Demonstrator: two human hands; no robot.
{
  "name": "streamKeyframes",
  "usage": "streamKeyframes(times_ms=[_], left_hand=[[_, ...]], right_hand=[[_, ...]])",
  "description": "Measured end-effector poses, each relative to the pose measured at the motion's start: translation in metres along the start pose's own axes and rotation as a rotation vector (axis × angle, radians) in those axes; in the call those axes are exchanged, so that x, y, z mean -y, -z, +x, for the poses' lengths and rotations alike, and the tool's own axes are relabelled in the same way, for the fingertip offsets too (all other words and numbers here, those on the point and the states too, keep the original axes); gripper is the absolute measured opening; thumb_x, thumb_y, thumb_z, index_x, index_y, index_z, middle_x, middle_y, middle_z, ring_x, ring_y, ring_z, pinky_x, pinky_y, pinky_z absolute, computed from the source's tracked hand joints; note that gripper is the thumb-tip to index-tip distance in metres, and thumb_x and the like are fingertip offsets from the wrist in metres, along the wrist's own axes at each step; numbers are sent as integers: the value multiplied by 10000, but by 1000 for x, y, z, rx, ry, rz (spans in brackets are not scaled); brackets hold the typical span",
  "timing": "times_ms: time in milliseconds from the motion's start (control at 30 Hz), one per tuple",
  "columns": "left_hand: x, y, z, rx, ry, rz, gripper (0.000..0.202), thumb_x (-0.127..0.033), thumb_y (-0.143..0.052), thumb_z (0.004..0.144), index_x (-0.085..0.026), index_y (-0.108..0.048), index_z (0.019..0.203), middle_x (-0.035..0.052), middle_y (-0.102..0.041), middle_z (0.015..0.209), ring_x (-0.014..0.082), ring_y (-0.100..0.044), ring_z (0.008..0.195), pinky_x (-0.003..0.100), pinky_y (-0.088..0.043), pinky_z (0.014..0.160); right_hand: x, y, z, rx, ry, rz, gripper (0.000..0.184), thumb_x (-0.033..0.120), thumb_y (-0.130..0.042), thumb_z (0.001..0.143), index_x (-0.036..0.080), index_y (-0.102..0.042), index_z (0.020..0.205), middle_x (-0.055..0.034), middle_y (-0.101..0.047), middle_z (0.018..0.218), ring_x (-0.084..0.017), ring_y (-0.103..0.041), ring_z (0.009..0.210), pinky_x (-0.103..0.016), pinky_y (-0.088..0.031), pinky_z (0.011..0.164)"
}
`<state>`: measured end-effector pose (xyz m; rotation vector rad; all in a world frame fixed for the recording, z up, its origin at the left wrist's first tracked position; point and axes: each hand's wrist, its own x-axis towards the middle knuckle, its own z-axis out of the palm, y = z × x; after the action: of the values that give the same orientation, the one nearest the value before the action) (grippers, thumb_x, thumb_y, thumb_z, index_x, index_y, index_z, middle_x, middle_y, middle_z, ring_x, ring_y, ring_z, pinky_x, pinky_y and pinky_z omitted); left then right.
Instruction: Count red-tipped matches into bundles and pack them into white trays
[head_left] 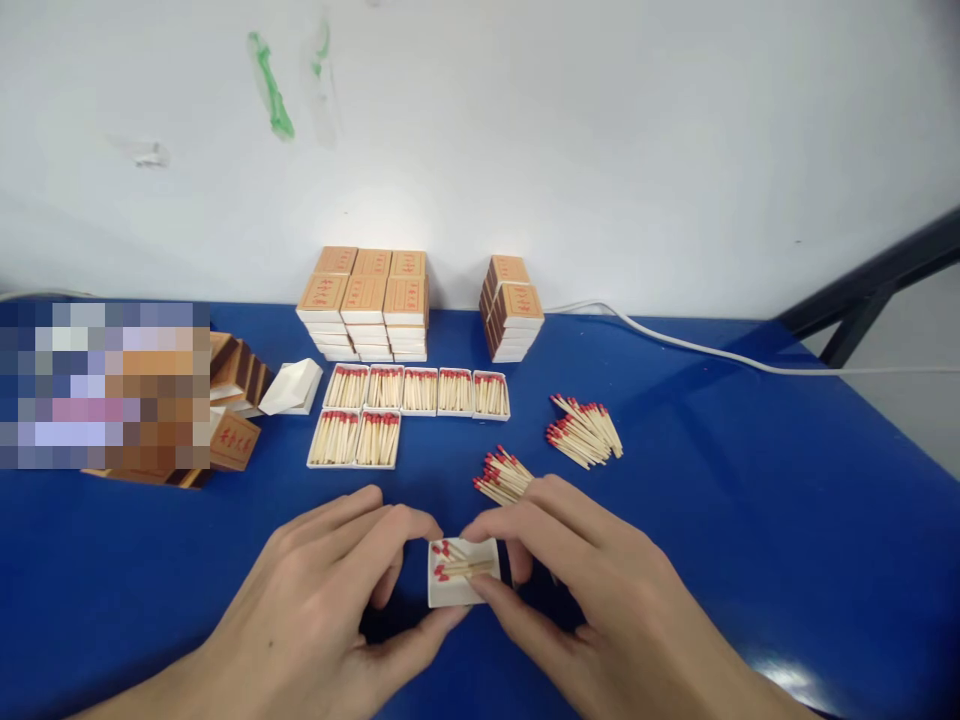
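Note:
Close to me, a small white matchbox tray [448, 596] contains a few red-headed matches [454, 570]. My left hand [330, 590] grips the tray, with its index finger at the far left corner and its thumb along the near edge. The thumb and index finger of my right hand [592, 570] are closed over the tray's right side, on the matches' pale ends. Just beyond my right hand lies a loose pile of matches [501, 474], partly hidden by the fingers. A second loose match pile [585, 430] lies farther right.
Several filled trays [418, 392] stand in two rows mid-table. Behind them are stacked matchboxes [364, 300] and a smaller stack [514, 308]. Left are an empty white tray [294, 386], more matchboxes [234, 438] and a blurred patch. A white cable [675, 340] runs along the back.

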<state>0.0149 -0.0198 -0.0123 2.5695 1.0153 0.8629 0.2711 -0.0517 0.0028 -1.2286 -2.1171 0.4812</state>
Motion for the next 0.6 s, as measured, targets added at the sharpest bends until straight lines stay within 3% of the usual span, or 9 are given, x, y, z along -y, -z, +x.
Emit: streamKeyframes(times_ms=[233, 367, 467, 600], left_hand=[[-1, 1, -2, -32, 50, -17, 227, -436, -714, 1201, -251, -686, 1330, -118, -571, 723, 72, -612, 562, 201, -563, 606], [0, 3, 0, -90, 147, -3, 246, -488, -688, 1216, -265, -674, 1318, -123, -529, 718, 64, -568, 540, 183, -489, 536], [3, 2, 1, -62, 120, 30, 197, -457, -698, 1203, -276, -688, 1280, -107, -522, 729, 97, -573, 583, 221, -491, 545], [5, 2, 2, -31, 77, 0, 206, -446, -700, 1205, -267, -675, 1303, -106, -542, 732, 108, -587, 595, 238, -514, 569]], right_hand=[[2, 2, 3, -70, -35, 8, 145, 137, -706, 1120, 251, -795, 1123, 30, -731, 908, -131, -743, 833, -247, -583, 724], [6, 9, 8, -194, -151, -19, 136, 205, -715, 1142, 267, -796, 1233, 70, -725, 843, -108, -672, 693, -233, -554, 645], [6, 12, 12, -259, -210, -69, 123, 236, -706, 1147, 285, -798, 1212, 93, -693, 775, -110, -613, 623, -234, -527, 601], [2, 11, 14, -216, -248, -108, 106, 261, -724, 1130, 296, -819, 1159, 81, -707, 783, -120, -614, 632, -226, -522, 578]])
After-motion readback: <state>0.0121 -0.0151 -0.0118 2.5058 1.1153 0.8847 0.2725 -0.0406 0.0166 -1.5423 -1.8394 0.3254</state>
